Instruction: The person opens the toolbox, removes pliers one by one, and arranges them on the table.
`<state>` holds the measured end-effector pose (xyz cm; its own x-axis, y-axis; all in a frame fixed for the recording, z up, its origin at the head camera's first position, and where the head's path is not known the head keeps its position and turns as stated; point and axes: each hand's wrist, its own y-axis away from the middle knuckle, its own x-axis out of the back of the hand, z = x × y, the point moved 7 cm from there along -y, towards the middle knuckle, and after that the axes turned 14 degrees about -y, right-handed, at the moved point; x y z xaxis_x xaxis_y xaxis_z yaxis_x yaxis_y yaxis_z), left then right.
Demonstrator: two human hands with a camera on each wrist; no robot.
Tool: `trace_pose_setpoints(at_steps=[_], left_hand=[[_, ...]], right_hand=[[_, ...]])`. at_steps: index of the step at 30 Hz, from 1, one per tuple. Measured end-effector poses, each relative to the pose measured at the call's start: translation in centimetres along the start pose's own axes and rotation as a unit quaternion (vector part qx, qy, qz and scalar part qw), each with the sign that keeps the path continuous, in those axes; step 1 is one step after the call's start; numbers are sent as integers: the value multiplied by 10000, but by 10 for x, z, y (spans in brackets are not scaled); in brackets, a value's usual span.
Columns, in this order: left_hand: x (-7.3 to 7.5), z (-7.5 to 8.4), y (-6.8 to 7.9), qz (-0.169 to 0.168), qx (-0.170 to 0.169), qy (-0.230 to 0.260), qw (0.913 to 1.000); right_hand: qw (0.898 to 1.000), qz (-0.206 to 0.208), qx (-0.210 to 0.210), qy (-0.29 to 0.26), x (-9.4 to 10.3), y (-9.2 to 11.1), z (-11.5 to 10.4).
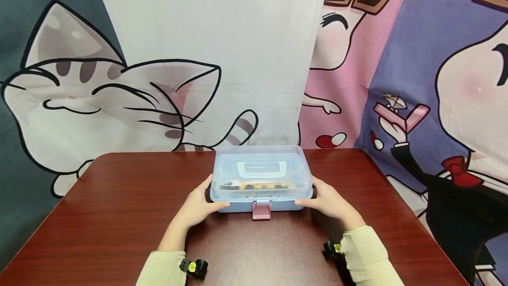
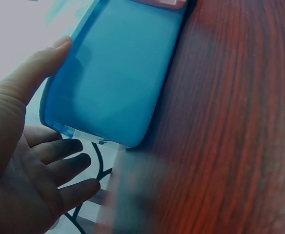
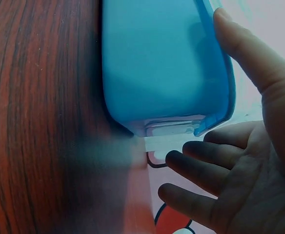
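Note:
A plastic storage box (image 1: 234,207) with a clear lid and blue base sits on the table near its far edge. Its lid is down, with a pale folding handle (image 1: 262,170) on top. A pink latch (image 1: 262,211) sticks out at the front. Through the lid, yellow-and-black items (image 1: 262,186) show. My left hand (image 1: 197,205) grips the box's left end, thumb on the front rim; in the left wrist view its lower fingers spread beside the end wall. My right hand (image 1: 331,201) holds the right end likewise, its thumb (image 3: 245,46) along the rim.
The dark red wooden table (image 1: 135,215) reaches back to a cartoon-printed curtain (image 1: 254,34) behind the box. Black wrist cameras (image 1: 194,268) are strapped near the light sleeves (image 1: 369,255).

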<state>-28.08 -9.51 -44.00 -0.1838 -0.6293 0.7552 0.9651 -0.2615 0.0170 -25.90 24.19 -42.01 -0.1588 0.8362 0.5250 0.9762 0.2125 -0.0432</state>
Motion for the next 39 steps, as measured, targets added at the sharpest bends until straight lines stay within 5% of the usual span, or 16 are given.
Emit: trace_pose_setpoints(at_steps=[39], left_hand=[[6, 4, 1, 182, -69, -47, 9998]], right_hand=[[9997, 222, -28, -41, 7, 5, -9]])
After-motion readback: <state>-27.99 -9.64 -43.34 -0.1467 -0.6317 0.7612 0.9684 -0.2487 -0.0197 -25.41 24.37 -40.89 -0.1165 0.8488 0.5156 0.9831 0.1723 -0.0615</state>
